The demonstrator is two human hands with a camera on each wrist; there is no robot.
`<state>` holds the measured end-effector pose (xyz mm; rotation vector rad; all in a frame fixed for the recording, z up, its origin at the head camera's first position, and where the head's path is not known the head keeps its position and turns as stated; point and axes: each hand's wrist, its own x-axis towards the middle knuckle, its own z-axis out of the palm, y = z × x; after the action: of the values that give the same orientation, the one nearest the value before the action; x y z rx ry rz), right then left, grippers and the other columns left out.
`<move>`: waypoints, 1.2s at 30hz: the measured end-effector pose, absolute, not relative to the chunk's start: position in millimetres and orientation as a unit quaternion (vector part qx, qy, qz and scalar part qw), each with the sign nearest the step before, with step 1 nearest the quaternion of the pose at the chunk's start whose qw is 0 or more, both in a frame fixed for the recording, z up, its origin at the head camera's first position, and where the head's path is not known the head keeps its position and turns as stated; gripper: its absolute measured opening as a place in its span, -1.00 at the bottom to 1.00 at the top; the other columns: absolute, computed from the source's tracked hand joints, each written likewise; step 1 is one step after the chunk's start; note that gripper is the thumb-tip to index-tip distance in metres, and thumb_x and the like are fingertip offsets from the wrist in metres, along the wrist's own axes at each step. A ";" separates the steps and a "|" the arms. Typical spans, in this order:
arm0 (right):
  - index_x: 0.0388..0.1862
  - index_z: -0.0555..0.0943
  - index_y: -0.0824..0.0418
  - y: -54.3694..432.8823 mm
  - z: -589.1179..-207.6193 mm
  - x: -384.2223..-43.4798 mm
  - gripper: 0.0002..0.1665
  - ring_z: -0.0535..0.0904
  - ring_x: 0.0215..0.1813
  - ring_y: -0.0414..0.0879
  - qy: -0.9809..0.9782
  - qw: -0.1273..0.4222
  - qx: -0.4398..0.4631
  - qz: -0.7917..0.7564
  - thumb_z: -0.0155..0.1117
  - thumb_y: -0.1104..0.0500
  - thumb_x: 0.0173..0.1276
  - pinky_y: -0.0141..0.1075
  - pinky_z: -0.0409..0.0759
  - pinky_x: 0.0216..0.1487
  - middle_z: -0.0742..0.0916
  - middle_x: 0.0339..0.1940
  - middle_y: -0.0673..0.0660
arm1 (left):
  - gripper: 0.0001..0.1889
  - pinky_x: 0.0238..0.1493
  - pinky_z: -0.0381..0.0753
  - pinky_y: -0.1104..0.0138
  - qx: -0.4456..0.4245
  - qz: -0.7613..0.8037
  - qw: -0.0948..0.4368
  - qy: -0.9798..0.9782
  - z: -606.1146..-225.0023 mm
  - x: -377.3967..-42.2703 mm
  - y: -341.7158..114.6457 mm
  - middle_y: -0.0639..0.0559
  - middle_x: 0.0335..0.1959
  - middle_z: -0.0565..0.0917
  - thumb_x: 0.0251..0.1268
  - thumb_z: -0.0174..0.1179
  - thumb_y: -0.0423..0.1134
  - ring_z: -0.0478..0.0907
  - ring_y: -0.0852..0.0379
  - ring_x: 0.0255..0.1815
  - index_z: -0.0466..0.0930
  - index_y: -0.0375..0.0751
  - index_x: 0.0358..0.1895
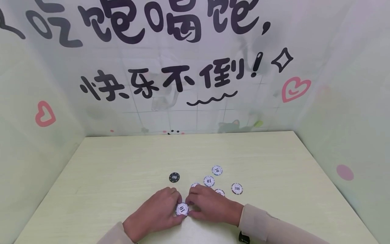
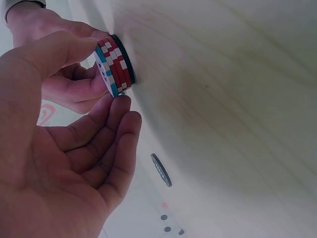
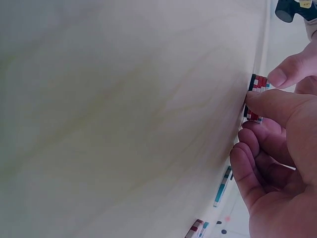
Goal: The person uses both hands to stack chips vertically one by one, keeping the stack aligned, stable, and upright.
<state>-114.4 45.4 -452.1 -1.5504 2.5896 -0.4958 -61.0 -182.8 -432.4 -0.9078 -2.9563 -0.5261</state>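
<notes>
Angled inward, the left hand [image 1: 158, 210] and right hand [image 1: 211, 205] pinch a poker-chip stack [image 1: 182, 209] between thumbs and bent fingers on the table [image 1: 115, 162]; its top chip reads 10. Beyond lie a white 100 chip [image 1: 237, 188], a white 10 chip [image 1: 209, 181], a black 100 chip [image 1: 174, 177] and another 10 [image 1: 217, 170]. Wall lettering [image 1: 179, 79] reads "吃饱喝饱, 快乐不倒!"

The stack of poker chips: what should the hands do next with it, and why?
I'd guess the right hand should reach for the nearer loose poker chip plainly marked 10. The top chip is also a white 10, so it might match, and the left hand is at the stack too, so it could steady it.
</notes>
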 end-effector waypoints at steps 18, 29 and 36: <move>0.03 0.82 0.10 46.1 -449.5 -114.0 -0.78 0.54 -0.07 -0.33 0.848 0.045 -0.503 -0.162 0.57 0.09 0.47 -0.56 0.50 0.07 0.70 -0.12 -0.13 | -0.61 -0.03 0.68 0.17 -0.278 -0.150 0.003 -0.949 -419.3 -67.5 -186.0 0.09 -0.22 0.63 0.37 0.46 0.04 0.54 0.11 -0.15 0.74 -0.26 -0.11; -0.04 0.82 0.10 48.8 -449.1 -114.9 -0.80 0.52 -0.11 -0.33 0.842 0.042 -0.508 -0.176 0.60 0.12 0.41 -0.52 0.53 0.04 0.68 -0.17 -0.14 | -0.77 -0.04 0.68 0.16 -0.278 -0.136 0.048 -0.950 -417.8 -78.3 -187.1 0.03 -0.13 0.65 0.34 0.48 -0.18 0.56 0.04 -0.12 0.74 -0.24 -0.08; -0.06 0.81 0.10 48.8 -448.3 -114.2 -0.80 0.53 -0.10 -0.34 0.844 0.038 -0.506 -0.174 0.62 0.12 0.40 -0.52 0.51 0.05 0.68 -0.17 -0.14 | -0.83 -0.10 0.66 0.18 -0.281 -0.119 0.076 -0.949 -417.6 -87.1 -187.9 0.05 -0.14 0.67 0.31 0.50 -0.23 0.55 0.05 -0.16 0.77 -0.18 -0.12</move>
<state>-114.2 48.8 -448.3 -1.5527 2.5894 -0.5333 -87.1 -187.9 -417.6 -0.8418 -2.8458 -0.3556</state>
